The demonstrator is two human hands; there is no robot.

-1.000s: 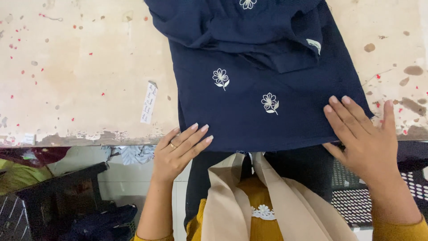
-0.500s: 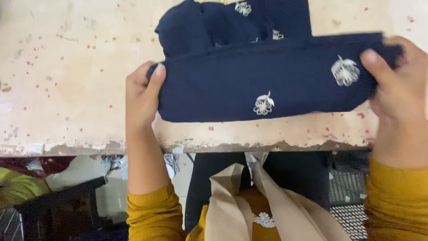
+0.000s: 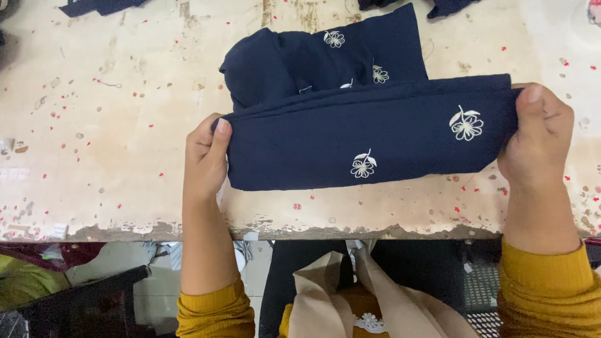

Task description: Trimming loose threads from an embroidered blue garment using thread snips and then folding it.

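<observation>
A navy blue garment (image 3: 369,131) with small white embroidered flowers lies folded on a worn, paint-speckled table (image 3: 113,144). My left hand (image 3: 205,156) grips the folded band's left end, thumb on top. At the opposite end, my right hand (image 3: 537,138) pinches the cloth the same way. The front fold lies as a long horizontal band between my hands. A bunched part of the garment lies behind it, toward the far side.
More dark cloth pieces (image 3: 100,6) lie at the table's far edge. The table's chipped front edge (image 3: 300,233) runs below my hands. Under it are a black chair (image 3: 87,300) at left and a beige scarf (image 3: 350,294) on my chest.
A second ago my hands lay flat on the garment's near hem. They have since taken hold of the cloth and folded it away from the table edge into a band.
</observation>
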